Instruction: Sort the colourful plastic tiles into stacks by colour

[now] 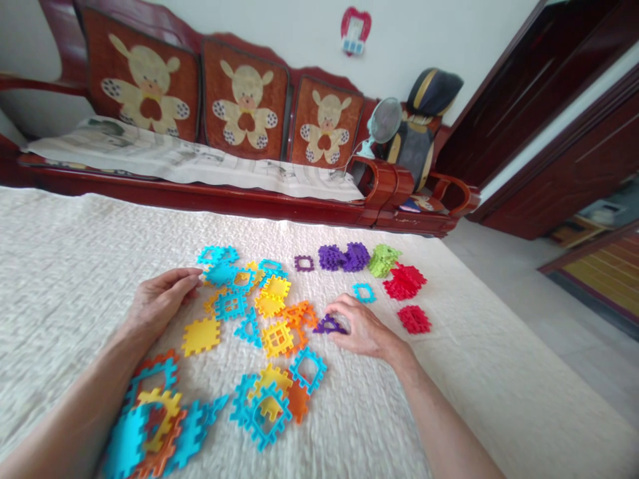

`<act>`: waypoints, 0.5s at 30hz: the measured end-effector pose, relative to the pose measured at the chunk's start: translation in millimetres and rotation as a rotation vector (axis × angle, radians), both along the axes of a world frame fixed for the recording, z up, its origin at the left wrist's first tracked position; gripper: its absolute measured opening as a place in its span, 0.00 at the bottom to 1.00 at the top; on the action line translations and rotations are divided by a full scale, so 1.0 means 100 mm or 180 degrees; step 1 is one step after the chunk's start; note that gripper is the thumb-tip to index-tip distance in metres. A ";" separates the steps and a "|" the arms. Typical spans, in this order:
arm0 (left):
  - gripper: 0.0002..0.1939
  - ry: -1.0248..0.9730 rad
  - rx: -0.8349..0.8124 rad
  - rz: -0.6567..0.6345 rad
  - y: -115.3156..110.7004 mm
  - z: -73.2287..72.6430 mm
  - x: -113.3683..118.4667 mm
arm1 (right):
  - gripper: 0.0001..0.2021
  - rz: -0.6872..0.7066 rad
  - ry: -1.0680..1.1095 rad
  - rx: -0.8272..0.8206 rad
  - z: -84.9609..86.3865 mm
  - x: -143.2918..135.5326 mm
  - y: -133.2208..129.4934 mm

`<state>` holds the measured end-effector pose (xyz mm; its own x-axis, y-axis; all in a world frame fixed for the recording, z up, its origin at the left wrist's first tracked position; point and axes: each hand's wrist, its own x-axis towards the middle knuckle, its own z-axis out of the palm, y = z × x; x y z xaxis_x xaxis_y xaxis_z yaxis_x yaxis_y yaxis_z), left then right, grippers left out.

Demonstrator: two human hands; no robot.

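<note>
My right hand [362,327] has its thumb and fingers closed on a purple triangle piece [329,324], just right of the orange pieces [299,314]. At the left of the pile, my left hand [162,299] has its fingertips together beside the blue pieces [218,274]; whatever they hold, if anything, is too hidden to make out. Yellow pieces [201,336] and a yellow window piece [277,339] lie between the hands. Purple stacks [356,257], a green stack [383,260] and red stacks [404,282] stand beyond my right hand.
More mixed pieces lie nearer on the cream cloth [359,412], including a blue frame [308,370] and a heap by my left forearm. A single blue frame [364,293] is near the red stacks. Behind the table are a wooden sofa [309,207] and a fan [384,121].
</note>
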<state>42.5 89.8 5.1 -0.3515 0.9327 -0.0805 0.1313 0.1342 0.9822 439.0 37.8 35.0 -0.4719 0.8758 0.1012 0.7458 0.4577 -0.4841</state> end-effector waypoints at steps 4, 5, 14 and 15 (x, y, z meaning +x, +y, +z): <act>0.28 -0.0011 0.0024 -0.0011 0.02 -0.04 -0.03 | 0.17 -0.0095 0.0275 0.0012 0.08 0.04 0.00; 0.27 -0.0014 0.0032 -0.0023 0.02 -0.05 -0.03 | 0.17 -0.0115 0.0346 0.0079 0.12 0.05 0.02; 0.26 -0.0056 0.0076 -0.0066 0.03 -0.08 -0.05 | 0.16 -0.0614 -0.0145 0.1188 0.40 0.11 1.08; 0.26 -0.0066 0.0074 -0.0067 0.03 -0.07 -0.05 | 0.16 -0.0725 -0.0237 0.1156 0.40 0.11 1.19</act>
<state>37.5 92.7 -2.3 -0.3303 0.9416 -0.0657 0.1136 0.1087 0.9876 449.8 156.9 75.4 -0.2884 0.8722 0.3950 0.8742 0.4082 -0.2629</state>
